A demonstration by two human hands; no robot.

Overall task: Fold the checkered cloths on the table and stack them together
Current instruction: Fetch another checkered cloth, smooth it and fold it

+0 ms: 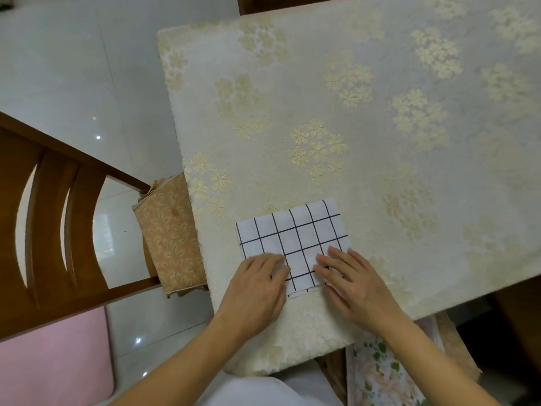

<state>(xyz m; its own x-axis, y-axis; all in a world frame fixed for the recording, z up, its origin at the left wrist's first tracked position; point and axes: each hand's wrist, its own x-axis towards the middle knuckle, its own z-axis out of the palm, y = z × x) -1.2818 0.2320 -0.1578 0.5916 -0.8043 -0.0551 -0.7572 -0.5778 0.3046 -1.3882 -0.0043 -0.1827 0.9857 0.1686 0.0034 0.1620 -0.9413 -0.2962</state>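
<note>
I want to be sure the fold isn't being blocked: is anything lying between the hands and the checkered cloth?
Nothing visible does. The left hand and right hand both rest flat directly on the near part of the checkered cloth, which lies alone on the floral tablecloth.

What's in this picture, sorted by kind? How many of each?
Checkered cloth: 1, folded, on the table
Hands: 2, left hand and right hand, both flat on the cloth
Wooden chairs: 2, one at the left, one partly seen at the top
Table: 1
Total: 6
</note>
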